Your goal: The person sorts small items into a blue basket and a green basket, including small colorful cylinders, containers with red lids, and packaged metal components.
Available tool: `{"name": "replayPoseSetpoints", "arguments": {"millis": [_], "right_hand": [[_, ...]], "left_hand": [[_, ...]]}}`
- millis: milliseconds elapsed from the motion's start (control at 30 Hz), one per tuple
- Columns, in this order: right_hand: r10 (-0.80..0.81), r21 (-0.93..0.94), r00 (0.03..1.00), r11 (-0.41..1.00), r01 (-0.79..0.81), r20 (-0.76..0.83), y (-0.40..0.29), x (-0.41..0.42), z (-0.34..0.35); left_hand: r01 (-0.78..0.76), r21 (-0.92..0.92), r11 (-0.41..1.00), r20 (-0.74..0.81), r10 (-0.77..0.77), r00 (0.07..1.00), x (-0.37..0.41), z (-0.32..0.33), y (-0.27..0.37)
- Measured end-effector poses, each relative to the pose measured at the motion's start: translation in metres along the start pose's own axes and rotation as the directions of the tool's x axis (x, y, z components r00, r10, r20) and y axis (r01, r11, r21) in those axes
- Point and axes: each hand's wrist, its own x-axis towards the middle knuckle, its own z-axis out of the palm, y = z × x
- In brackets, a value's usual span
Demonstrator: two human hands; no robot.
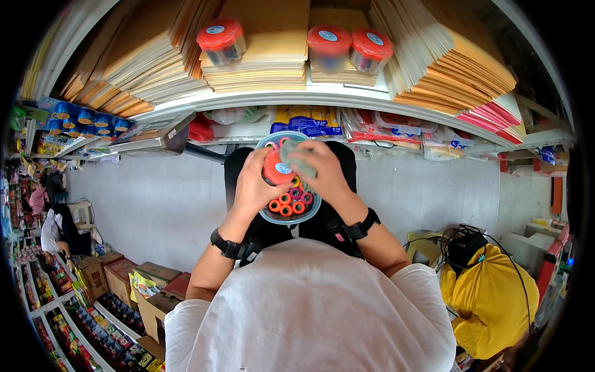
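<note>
My left hand [253,181] grips a jar with a red lid [277,167] that bears a round pale blue label. A crumpled grey-green cloth [297,158] is in my right hand [325,168], pressed near the jar's lid and slightly blurred. Beneath both hands, a light blue plastic basket [310,215] rests on my lap. Orange, purple and yellow ring-shaped rolls [286,204] lie inside it, partly covered by the hands and jar.
Three more red-lidded jars [221,42] stand on the shelf ahead among stacks of brown envelopes [260,56]. Below hangs a metal box [155,135]. Cardboard boxes [123,279] are behind left, a yellow cloth [497,297] behind right. Another person [58,228] is far left.
</note>
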Motion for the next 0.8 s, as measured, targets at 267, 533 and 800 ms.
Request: {"name": "replayPoseSetpoints", "arguments": {"millis": [267,533,800], "right_hand": [[-0.066,0.020,0.997,0.998,0.065,0.042,-0.012,0.013,0.011],[0.565,0.867,0.754,0.130,-0.481,0.334,0.011,0.002,0.010],[0.370,0.838,0.752,-0.217,-0.501,0.545,0.000,0.000,0.035]], "left_hand": [[-0.021,-0.060,0.998,-0.036,0.019,0.999,0.002,0.003,-0.004],[0.005,-0.549,0.836,-0.253,-0.172,0.952,0.004,-0.010,-0.023],[-0.109,-0.269,0.957,-0.182,0.061,0.981,0.004,-0.007,-0.006]]}}
